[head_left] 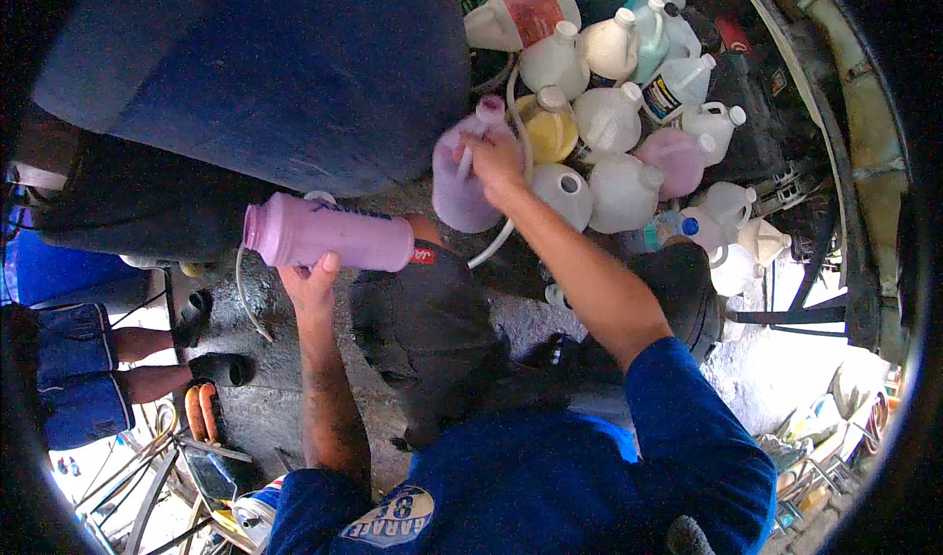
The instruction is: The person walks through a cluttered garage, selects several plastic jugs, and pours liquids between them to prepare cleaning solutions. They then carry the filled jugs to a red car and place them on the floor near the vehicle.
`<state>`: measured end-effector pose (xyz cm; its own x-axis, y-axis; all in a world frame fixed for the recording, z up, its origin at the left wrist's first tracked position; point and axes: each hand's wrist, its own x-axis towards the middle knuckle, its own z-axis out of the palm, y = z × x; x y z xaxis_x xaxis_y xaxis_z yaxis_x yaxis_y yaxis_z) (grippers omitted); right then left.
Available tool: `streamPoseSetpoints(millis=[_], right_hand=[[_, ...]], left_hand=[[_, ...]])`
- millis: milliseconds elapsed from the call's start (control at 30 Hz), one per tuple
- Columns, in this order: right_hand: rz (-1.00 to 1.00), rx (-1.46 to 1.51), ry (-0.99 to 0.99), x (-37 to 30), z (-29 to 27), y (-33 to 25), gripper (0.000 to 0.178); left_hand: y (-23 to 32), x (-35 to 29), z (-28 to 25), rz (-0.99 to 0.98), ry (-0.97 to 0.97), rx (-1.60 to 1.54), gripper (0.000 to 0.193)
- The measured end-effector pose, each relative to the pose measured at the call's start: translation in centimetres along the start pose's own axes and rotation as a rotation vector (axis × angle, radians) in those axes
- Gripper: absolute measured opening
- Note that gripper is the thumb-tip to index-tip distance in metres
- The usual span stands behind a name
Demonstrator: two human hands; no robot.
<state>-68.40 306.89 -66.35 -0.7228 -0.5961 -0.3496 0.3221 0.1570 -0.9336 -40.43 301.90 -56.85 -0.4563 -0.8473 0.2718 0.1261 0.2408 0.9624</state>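
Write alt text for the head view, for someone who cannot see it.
The left hand holds a pink plastic bottle sideways, while the right hand grips a translucent purple plastic jug. More translucent plastic jugs, some tinted yellow, pink or teal, crowd the upper right; a large dark-blue rounded object fills the upper left.

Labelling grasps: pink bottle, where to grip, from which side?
Probably around mid-body, from the near side: the pink bottle lies across the view, neck to the left, presenting its long rounded body. The left hand holds it from there.
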Motion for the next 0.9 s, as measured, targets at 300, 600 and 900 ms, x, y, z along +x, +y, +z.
streamPoseSetpoints(millis=[300,600,900], right_hand=[[-0.634,0.012,-0.294,-12.8,-9.7,-28.7,0.032],[-1.072,-1.212,-0.176,-21.7,-16.2,-33.7,0.034],[-0.389,-1.633,-0.413,-19.1,-21.8,-26.7,0.042]], left_hand=[[3.8,4.5,3.1,0.244,-0.030,-0.131,0.093],[4.6,5.3,14.5,0.239,-0.553,0.351,0.070],[2.2,4.6,22.6,0.319,-0.927,0.612,0.066]])
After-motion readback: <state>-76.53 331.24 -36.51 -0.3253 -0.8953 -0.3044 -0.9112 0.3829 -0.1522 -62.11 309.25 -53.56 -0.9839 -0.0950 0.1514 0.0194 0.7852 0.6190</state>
